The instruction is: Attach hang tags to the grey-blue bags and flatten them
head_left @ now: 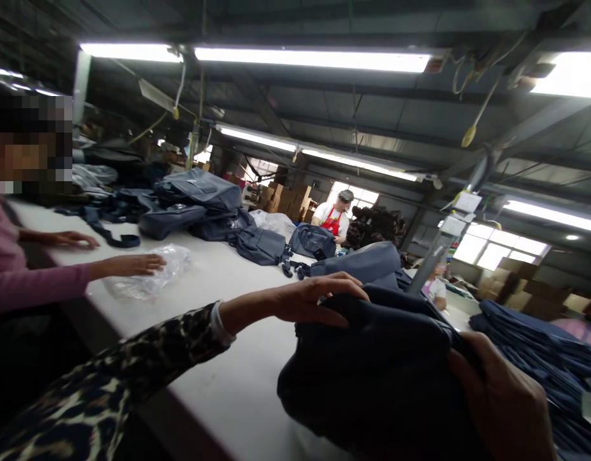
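Bag (376, 378) btwn L/R hands (307, 299)

Dark navy bag (372, 378); smooth plain fabric; body bulges, left corner rounded; top slants down rightward; lower end leaves frame; white tabletop (247, 378) alongside
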Demonstrator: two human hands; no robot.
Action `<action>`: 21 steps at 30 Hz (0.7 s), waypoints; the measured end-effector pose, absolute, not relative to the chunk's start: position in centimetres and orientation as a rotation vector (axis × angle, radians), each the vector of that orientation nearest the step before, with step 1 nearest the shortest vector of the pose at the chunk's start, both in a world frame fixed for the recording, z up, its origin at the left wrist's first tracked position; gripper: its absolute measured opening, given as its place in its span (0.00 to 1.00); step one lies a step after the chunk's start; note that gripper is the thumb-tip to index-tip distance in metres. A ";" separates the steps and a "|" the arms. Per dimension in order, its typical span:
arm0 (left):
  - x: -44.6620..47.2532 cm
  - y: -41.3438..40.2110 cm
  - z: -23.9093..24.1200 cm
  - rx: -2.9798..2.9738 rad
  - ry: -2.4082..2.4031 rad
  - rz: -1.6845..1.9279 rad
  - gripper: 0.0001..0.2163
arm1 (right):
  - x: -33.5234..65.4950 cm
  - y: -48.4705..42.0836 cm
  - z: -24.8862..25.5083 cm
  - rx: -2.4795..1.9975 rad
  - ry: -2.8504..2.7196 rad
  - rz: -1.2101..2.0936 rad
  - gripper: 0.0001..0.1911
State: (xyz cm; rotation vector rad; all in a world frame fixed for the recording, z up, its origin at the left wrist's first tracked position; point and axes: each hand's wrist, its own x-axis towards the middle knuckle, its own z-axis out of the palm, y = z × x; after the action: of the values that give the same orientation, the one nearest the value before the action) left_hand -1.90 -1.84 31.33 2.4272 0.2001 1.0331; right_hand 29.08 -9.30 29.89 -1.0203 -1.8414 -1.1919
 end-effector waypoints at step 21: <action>0.9 -3.1 30.3 2.122 0.396 1.108 0.18 | 29.5 -8.1 29.5 -1.211 -1.892 -0.588 0.22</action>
State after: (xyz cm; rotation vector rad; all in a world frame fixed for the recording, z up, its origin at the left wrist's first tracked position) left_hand 0.86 -3.12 30.31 2.1218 0.3959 1.1075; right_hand 29.47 -8.06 29.46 -1.2109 -1.8925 -0.5875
